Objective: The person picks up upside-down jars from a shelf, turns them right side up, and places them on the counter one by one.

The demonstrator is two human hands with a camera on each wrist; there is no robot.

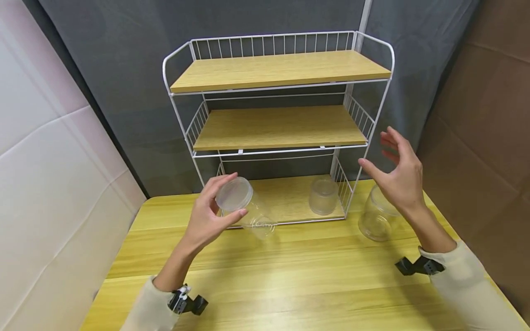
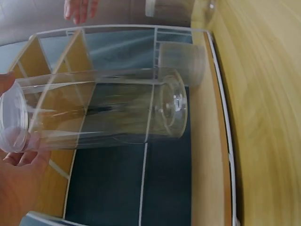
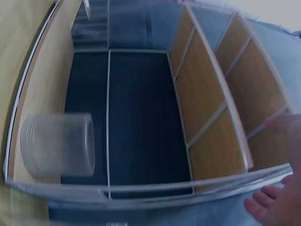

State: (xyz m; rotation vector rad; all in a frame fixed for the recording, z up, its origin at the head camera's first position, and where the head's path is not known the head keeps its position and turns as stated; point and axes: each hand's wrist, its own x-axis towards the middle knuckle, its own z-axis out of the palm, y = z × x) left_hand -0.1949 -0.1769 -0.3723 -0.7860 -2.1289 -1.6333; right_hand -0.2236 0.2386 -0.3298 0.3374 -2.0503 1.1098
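My left hand [image 1: 204,212] grips a tall clear plastic jar [image 1: 257,216] near its top, thumb and fingers round the frosted lid [image 1: 234,194]. In the left wrist view the jar [image 2: 108,110] shows as see-through, with nothing visible inside. It is held up in front of the rack's bottom shelf [image 1: 283,186]. My right hand [image 1: 399,177] holds nothing; its thumb and fingers are spread apart in the air beside the rack's right side. Below that hand, a wide clear jar [image 1: 372,225] stands on the table, partly hidden by the hand and wrist.
A white wire rack with a wooden top shelf [image 1: 281,69] and middle shelf [image 1: 281,126] stands at the back of the table [image 1: 290,276]. A smaller clear jar [image 1: 324,197] sits on the bottom shelf's right end. A brown panel [image 1: 480,138] borders the right side.
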